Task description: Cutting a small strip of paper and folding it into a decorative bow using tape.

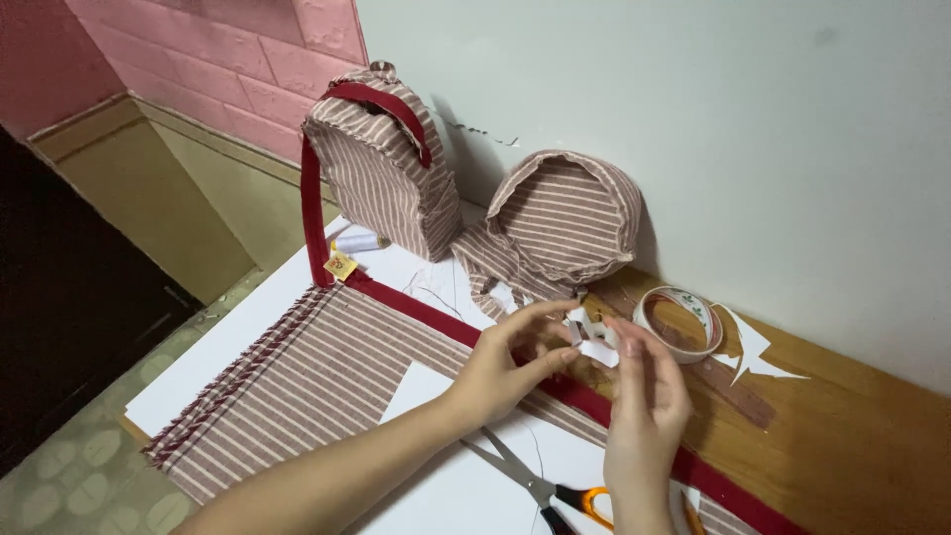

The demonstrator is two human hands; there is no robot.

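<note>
White scrap between hands (table-edge)

The brown wooden counter looks smooth with a faint sheen. Over it lies matt striped woven cloth with a frayed edge, on matt white paper sheets. The metal-bladed scissors with orange plastic handles shine slightly.
</note>
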